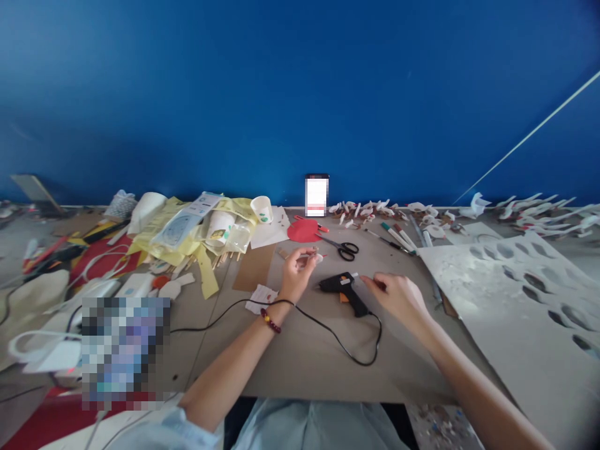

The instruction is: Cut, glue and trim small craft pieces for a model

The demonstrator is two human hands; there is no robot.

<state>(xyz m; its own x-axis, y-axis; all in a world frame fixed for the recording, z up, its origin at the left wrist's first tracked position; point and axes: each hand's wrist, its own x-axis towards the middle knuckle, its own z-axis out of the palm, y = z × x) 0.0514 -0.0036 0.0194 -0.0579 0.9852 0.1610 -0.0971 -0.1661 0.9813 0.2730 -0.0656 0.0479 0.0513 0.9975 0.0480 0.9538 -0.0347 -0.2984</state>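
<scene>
My left hand (pixel 299 273) pinches a small white piece (pixel 319 257) with a red pointed tip, held above the table. A black hot glue gun (pixel 338 283) lies on its side to the right of that hand, its nozzle pointing left and its cord looping toward me. A pale glue stick end (pixel 355 275) shows at the back of the gun. Close to it is my right hand (pixel 398 295), fingers curled and pinched together; what they hold, if anything, I cannot make out. Beyond the gun lie black-handled scissors (pixel 347 250) and a red paper piece (pixel 304 230).
A phone (pixel 317 195) leans on the blue wall. Small white bird figures (pixel 375 207) line the back. Markers (pixel 398 236) and a large white cut-out sheet (pixel 510 294) lie right. Yellow packaging (pixel 187 240), paper cups (pixel 261 210) and cables crowd the left.
</scene>
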